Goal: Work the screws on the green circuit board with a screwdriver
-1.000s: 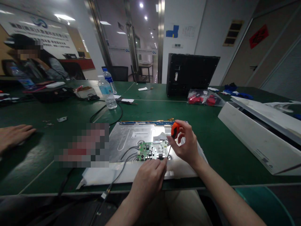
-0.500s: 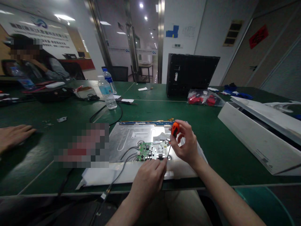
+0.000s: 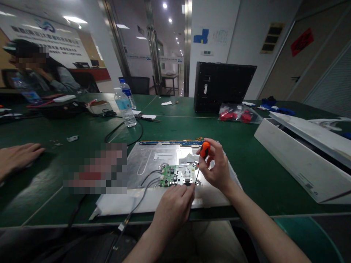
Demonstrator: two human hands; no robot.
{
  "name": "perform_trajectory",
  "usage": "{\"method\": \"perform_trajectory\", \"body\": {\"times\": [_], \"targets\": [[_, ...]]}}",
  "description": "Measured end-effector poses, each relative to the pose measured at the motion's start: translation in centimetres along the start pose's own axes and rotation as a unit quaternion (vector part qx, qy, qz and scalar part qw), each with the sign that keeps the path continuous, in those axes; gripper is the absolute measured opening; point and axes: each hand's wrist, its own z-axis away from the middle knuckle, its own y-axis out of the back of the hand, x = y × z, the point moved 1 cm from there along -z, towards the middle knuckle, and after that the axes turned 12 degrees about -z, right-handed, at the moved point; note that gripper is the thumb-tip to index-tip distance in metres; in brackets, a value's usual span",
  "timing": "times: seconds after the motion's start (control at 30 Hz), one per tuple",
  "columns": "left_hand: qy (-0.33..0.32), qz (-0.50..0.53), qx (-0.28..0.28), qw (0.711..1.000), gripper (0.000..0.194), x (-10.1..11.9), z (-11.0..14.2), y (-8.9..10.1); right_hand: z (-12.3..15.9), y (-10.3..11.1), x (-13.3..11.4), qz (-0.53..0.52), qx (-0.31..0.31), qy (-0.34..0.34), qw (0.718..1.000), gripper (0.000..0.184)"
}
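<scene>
The right hand (image 3: 218,168) grips the orange handle of a screwdriver (image 3: 205,149), whose thin shaft slopes down to the near right corner of the green circuit board (image 3: 172,175). This board lies on the back of a metal display panel (image 3: 148,153), which rests on the green worktop (image 3: 170,128). The left hand (image 3: 175,199) has its fingers bent together at the same corner, close beside the tip; whether they pinch something there, I cannot tell. In my judgement, the main danger is a slip: since the shaft leans, the tip could jump sideways and scratch the board or prick the left fingers. A small screw, if one is there, could also roll away under the board. The cable (image 3: 142,199) hangs over the near edge, so a pull on it might strain its connector. Compared with one second ago, the right thumb has shifted a little to the right along the handle, and another person's hand (image 3: 19,159) at the left reaches slightly farther in, while the board and panel keep their places.
</scene>
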Motion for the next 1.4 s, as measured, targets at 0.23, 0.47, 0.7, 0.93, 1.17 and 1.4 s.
{"method": "perform_trajectory", "body": {"times": [0.23, 0.47, 0.7, 0.93, 1.17, 1.4], "targets": [[0.001, -0.001, 0.009, 1.0, 0.024, -0.06, 0.14, -0.17, -0.39, 0.05, -0.33, 0.034, 0.0, 0.056, 0.998, 0.049], [-0.004, -0.002, 0.004, 1.0, 0.025, -0.12, 0.04, -0.16, -0.4, 0.02, -0.41, 0.061, -0.017, 0.061, 0.996, 0.055], [0.005, 0.006, -0.001, 1.0, 0.026, -0.04, 0.0, 0.0, -0.1, -0.11, -0.35, 0.024, -0.002, 0.03, 0.999, 0.059], [-0.002, 0.01, -0.002, 1.0, 0.024, -0.07, -0.02, -0.04, -0.39, 0.03, -0.45, 0.044, 0.002, 0.072, 0.996, 0.053], [-0.001, 0.012, -0.003, 1.0, 0.025, -0.07, -0.03, -0.05, -0.34, 0.05, -0.58, 0.068, 0.001, 0.078, 0.995, 0.056], [-0.001, 0.012, 0.004, 1.0, 0.024, -0.03, -0.03, -0.01, -0.29, 0.17, -0.64, 0.046, 0.007, 0.094, 0.995, 0.052]]}}
